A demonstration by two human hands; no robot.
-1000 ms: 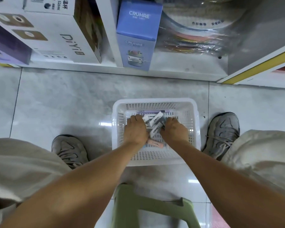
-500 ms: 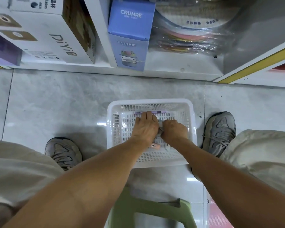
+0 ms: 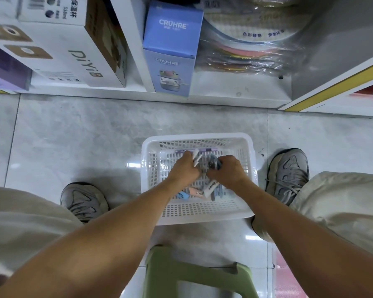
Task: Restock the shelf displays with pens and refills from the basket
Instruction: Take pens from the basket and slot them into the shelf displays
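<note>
A white slotted plastic basket (image 3: 202, 214) stands on the tiled floor between my feet. Both hands are inside it. My left hand (image 3: 184, 168) grips a few white pens (image 3: 196, 157) that stick out past its fingers. My right hand (image 3: 226, 171) is curled round a dark bundle of pens (image 3: 213, 162). Loose on the basket floor lie a white pen pack (image 3: 211, 187), a pink one (image 3: 196, 192) and a blue one (image 3: 182, 195). A purple pack (image 3: 205, 150) lies along the far wall.
The bottom shelf (image 3: 235, 91) ahead holds a blue CRUHRE box (image 3: 172, 48), a white DiYi box (image 3: 73, 50) and plastic-wrapped coloured items (image 3: 246, 52). A green stool (image 3: 194, 274) is under me. My grey shoes (image 3: 289, 171) flank the basket.
Both hands have closed on pens in the basket and lifted a little. The white packs that lay between them a second ago are now gathered into my hands.
</note>
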